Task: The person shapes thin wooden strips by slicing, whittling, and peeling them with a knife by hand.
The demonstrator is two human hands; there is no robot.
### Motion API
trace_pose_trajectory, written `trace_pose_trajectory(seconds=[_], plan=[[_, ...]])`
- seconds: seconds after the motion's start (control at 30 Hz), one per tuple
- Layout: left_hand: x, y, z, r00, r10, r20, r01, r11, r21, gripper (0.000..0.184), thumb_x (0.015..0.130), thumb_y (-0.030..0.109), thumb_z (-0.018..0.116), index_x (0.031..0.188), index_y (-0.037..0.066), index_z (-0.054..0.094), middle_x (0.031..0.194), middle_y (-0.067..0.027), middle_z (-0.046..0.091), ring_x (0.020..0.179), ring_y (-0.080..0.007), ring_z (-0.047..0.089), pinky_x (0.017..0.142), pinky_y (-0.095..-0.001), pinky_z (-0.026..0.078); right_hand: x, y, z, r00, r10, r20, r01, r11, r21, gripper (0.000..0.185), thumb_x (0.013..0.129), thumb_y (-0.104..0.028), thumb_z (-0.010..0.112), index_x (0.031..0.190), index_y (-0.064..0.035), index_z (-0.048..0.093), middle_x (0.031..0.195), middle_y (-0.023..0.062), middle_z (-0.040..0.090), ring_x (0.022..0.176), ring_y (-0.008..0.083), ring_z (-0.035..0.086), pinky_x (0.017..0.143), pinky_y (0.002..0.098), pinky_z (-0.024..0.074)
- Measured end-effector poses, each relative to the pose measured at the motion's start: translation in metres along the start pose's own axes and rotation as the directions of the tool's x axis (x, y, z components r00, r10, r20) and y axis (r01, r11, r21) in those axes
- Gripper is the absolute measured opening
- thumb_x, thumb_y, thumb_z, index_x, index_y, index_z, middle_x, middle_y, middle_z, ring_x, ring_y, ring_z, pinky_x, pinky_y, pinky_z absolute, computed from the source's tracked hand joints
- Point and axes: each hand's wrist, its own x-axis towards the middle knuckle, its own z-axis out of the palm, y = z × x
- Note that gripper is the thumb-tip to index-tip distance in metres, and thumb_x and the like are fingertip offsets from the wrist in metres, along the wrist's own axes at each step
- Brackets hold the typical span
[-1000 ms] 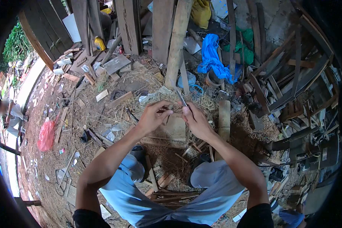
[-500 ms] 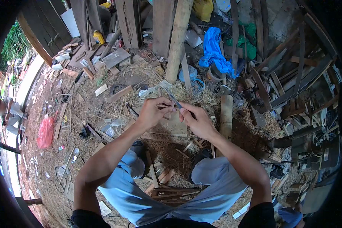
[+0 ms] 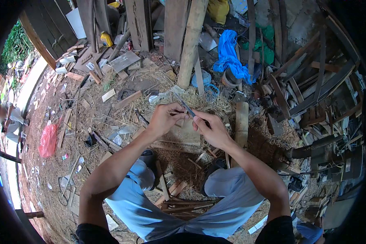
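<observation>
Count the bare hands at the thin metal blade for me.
2: the right hand, gripping the thin metal blade, and the left hand, curled close beside it. No others show there, and none seems hidden.

Black top [image 3: 183, 240] at the near edge, short black sleeves [image 3: 95, 234] ending above the elbows, bare forearms [image 3: 120, 162], ungloved left hand [image 3: 162, 122] and right hand [image 3: 213, 132], creased pale blue-grey trousers [image 3: 150, 213], dark footwear [image 3: 150, 164] farther off.
</observation>
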Motion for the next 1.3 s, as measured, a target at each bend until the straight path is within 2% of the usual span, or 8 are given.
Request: trace_pose_trajectory(seconds=[0.17, 0.43, 0.63, 0.83, 0.9, 1.0, 1.1, 1.3], plan=[[-0.001, 0.000, 0.000, 1.000, -0.028, -0.010, 0.027, 0.999, -0.018, 0.016, 0.073, 0.008, 0.071, 0.082, -0.001, 0.061, 0.079, -0.0091, 0.067, 0.072, -0.0141, 0.064, 0.067, -0.0279, 0.049, -0.001, -0.010, -0.001, 0.998, -0.059, -0.012, 0.058, 0.994, -0.088, 0.034, 0.093, -0.014, 0.043, 0.125, -0.0037, 0.048, 0.064, 0.0015, 0.050, 0.054, 0.0086, 0.041, 0.051, 0.0262, 0.0383], [0.000, -0.004, 0.005, 0.998, -0.045, -0.048, 0.040, 0.994, -0.104, 0.016, 0.075, 0.008, 0.070, 0.080, -0.003, 0.061, 0.078, -0.0077, 0.067, 0.072, -0.0132, 0.063, 0.068, -0.0269, 0.049, -0.003, -0.035, 0.004, 0.997, 0.056, 0.053, -0.020, 0.848, -0.529, 0.013, 0.091, -0.008, 0.040, 0.092, 0.0047, 0.040, 0.061, 0.0250, 0.056, 0.058, 0.0430, 0.057, 0.050, 0.0499, 0.0421], [-0.001, -0.010, 0.004, 0.996, -0.089, -0.010, 0.087, 0.990, -0.111, 0.014, 0.076, 0.007, 0.069, 0.084, -0.002, 0.062, 0.078, -0.0079, 0.067, 0.073, -0.0112, 0.062, 0.069, -0.0266, 0.049, 0.000, -0.022, 0.013, 1.000, -0.029, -0.001, 0.020, 0.739, -0.673, 0.017, 0.091, -0.011, 0.039, 0.092, 0.0062, 0.040, 0.060, 0.0285, 0.056, 0.060, 0.0444, 0.058, 0.051, 0.0507, 0.0468], [-0.003, 0.003, -0.032, 0.977, 0.035, 0.208, -0.135, 0.860, 0.492, 0.014, 0.080, 0.010, 0.060, 0.085, -0.003, 0.061, 0.086, -0.0165, 0.065, 0.080, -0.0276, 0.064, 0.070, -0.0398, 0.050, 0.005, -0.019, 0.018, 1.000, 0.016, 0.004, -0.009, 0.760, -0.650, 0.017, 0.089, -0.010, 0.039, 0.092, 0.0066, 0.040, 0.060, 0.0292, 0.055, 0.061, 0.0447, 0.059, 0.052, 0.0503, 0.0471], [0.004, 0.030, -0.046, 0.960, -0.277, -0.046, 0.205, 0.580, 0.788, 0.019, 0.081, 0.016, 0.058, 0.085, -0.003, 0.060, 0.086, -0.0185, 0.062, 0.080, -0.0357, 0.060, 0.072, -0.0443, 0.048, 0.007, -0.021, 0.017, 1.000, 0.023, -0.007, -0.023, 0.770, -0.637, 0.017, 0.089, -0.010, 0.039, 0.092, 0.0069, 0.041, 0.060, 0.0291, 0.055, 0.061, 0.0442, 0.059, 0.052, 0.0499, 0.0469], [0.033, 0.094, -0.051, 0.934, 0.242, -0.263, -0.032, 0.789, 0.614, 0.022, 0.085, 0.019, 0.054, 0.093, -0.001, 0.058, 0.088, -0.0179, 0.060, 0.085, -0.0369, 0.058, 0.079, -0.0434, 0.046, 0.007, -0.014, 0.016, 0.999, 0.033, -0.013, -0.035, 0.788, -0.614, 0.017, 0.088, -0.009, 0.039, 0.092, 0.0074, 0.041, 0.059, 0.0287, 0.055, 0.059, 0.0432, 0.059, 0.051, 0.0492, 0.0461], [0.064, 0.127, -0.040, 0.760, 0.633, -0.145, -0.412, 0.642, 0.647, 0.038, 0.090, 0.027, 0.046, 0.118, 0.002, 0.050, 0.117, -0.0187, 0.052, 0.116, -0.0337, 0.044, 0.099, -0.0467, 0.032, 0.006, -0.017, 0.017, 1.000, 0.021, -0.016, -0.027, 0.810, -0.586, 0.018, 0.088, -0.009, 0.039, 0.094, 0.0078, 0.042, 0.058, 0.0279, 0.054, 0.058, 0.0425, 0.059, 0.050, 0.0488, 0.0454], [0.082, 0.041, 0.027, 0.878, 0.457, 0.144, -0.422, 0.596, 0.683, 0.056, 0.095, 0.038, 0.021, 0.141, 0.007, 0.016, 0.148, -0.0097, 0.015, 0.137, -0.0284, 0.010, 0.109, -0.0504, 0.002, 0.006, -0.017, 0.018, 0.999, -0.025, -0.021, 0.009, 0.829, -0.559, 0.020, 0.088, -0.009, 0.040, 0.096, 0.0086, 0.042, 0.056, 0.0277, 0.053, 0.056, 0.0435, 0.057, 0.050, 0.0491, 0.0448]])
